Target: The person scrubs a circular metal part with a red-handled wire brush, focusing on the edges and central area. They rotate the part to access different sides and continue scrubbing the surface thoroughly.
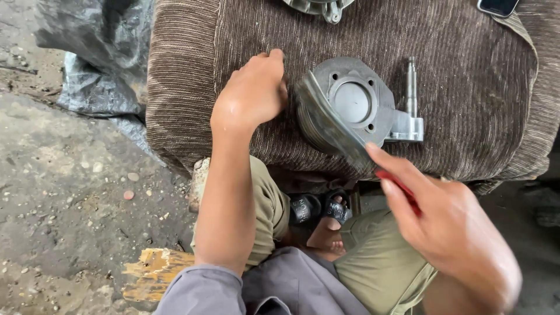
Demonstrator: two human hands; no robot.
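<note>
A grey plastic sheet (pixel 96 52) is lying at far left. The finned engine cylinder (pixel 350 108) is being steadied on the brown ribbed cushion (pixel 466 116) by the left hand (pixel 254 93), fingers curled against it. A red-handled brush (pixel 361 149), blurred, is being gripped by the right hand (pixel 455 233).

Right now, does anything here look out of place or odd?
Only small things. The finned metal engine part sits tilted on a brown cloth-covered cushion, steadied by the left hand. The right hand holds a red-handled tool whose blade is motion-blurred. No spill or damage shows.
</note>
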